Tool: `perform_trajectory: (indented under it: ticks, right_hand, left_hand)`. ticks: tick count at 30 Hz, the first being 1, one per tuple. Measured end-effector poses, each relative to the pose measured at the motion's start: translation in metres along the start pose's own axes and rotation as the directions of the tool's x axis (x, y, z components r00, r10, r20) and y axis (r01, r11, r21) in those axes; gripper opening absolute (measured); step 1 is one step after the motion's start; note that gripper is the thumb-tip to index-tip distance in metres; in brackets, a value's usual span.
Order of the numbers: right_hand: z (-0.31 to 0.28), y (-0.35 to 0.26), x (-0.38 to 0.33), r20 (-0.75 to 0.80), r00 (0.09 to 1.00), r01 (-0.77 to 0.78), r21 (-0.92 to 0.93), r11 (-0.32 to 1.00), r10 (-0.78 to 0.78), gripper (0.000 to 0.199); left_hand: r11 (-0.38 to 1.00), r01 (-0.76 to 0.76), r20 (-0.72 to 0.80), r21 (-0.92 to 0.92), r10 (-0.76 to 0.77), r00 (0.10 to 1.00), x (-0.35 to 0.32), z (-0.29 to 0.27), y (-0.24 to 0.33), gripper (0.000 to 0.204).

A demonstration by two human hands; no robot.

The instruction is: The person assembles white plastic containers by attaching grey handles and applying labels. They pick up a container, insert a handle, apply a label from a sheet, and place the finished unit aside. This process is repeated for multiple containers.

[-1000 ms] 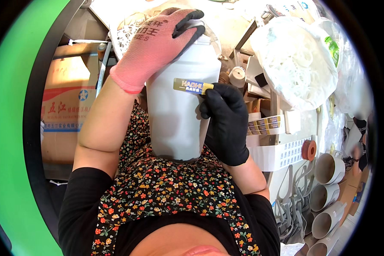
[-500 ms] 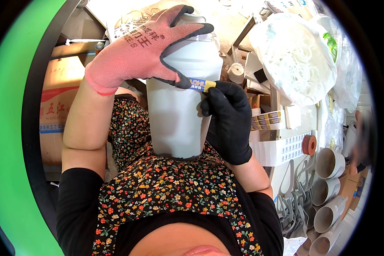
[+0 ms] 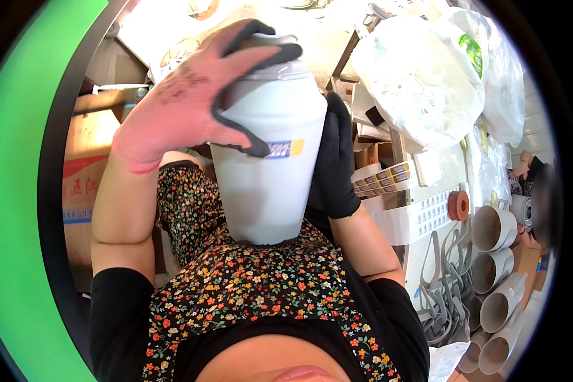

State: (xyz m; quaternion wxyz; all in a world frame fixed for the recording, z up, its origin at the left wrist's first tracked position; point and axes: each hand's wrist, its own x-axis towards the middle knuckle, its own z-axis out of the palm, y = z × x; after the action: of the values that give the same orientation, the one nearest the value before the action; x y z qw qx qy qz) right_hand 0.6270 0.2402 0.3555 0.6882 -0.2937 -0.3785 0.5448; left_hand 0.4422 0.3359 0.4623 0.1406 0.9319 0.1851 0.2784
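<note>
A large pale grey tumbler [image 3: 261, 197] leans upright against my flowered apron, with a clear rim at its top. On its side sits a small blue and yellow sticker [image 3: 285, 149]. My left hand [image 3: 181, 99], in a pink glove with dark fingertips, is wrapped round the upper left of the tumbler, its thumb beside the sticker. Along the right side lies my right hand [image 3: 339, 165], black-gloved, fingers pointing up and palm against the tumbler. Its inner side is hidden.
To the right are a white bag of pale rings [image 3: 420, 83], a sheet of labels [image 3: 436, 214], a reddish-brown roll [image 3: 458, 205], grey handles [image 3: 444, 293] and several grey tumblers [image 3: 494, 229]. A cardboard box [image 3: 86, 191] stands left. Another person [image 3: 541, 191] is at the far right.
My right hand has left the sticker's yellow end and moved onto the tumbler's right side. The sticker now lies flat on the tumbler. My left hand and the tumbler have shifted slightly left and down.
</note>
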Motion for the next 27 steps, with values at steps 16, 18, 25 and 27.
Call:
perform_trajectory:
  ticks: [16,18,25,27]
  right_hand:
    - [-0.055,0.012,-0.041,0.491,0.8,0.593,-0.735,0.33,-0.344,0.048]
    - [-0.076,0.014,-0.05,0.529,0.776,0.628,-0.695,0.35,-0.344,0.041]
    - [-0.264,-0.107,-0.111,-0.516,0.67,-0.202,-0.819,0.538,-0.534,0.031]
    - [-0.325,-0.152,-0.147,-0.234,0.576,-0.397,-0.918,-0.018,-0.783,0.039]
  left_hand:
    - [0.762,0.191,-0.252,-0.619,-0.422,0.871,-0.044,0.002,-0.068,0.061]
    - [0.816,0.241,-0.273,-0.525,-0.43,0.861,-0.04,0.022,-0.041,0.063]
    - [0.715,0.354,-0.161,-0.603,-0.544,0.824,-0.038,0.073,-0.009,0.072]
    - [0.735,0.373,-0.154,-0.567,-0.539,0.828,-0.047,0.078,-0.014,0.072]
